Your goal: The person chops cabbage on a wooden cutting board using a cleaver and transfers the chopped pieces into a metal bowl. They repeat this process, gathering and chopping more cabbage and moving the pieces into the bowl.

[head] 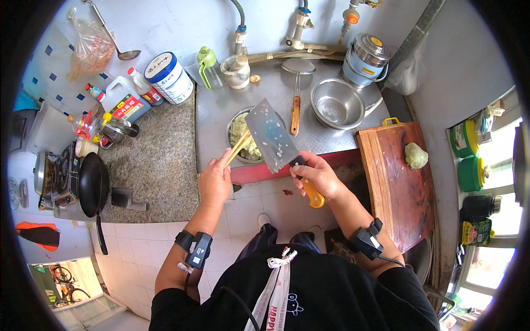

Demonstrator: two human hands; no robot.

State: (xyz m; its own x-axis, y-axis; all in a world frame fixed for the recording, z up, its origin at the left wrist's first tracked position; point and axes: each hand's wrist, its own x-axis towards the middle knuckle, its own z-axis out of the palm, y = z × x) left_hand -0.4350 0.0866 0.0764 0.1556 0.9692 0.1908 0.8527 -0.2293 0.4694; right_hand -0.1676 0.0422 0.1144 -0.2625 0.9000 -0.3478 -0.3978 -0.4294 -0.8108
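Observation:
My right hand (316, 176) grips the black and orange handle of a cleaver (271, 134); white chopped bits cling to its broad blade, which is tilted over a metal bowl (228, 138). In my left hand (215, 180) is a pair of wooden chopsticks (237, 152), their tips by the blade's left edge above the bowl. Pale green chopped vegetable (239, 127) fills the bowl, partly hidden behind the blade. A pale green vegetable piece (416, 156), seemingly cabbage, lies on a wooden cutting board (397, 186) at the right.
Behind the bowl are a wooden-handled strainer (295, 109), a stone mortar (236, 76) and a green-lidded pitcher (209, 68). Steel bowls (337, 103) and a lidded blue pail (364, 62) stand back right. Bottles, a black wok (94, 185) and another cleaver (122, 198) are at the left.

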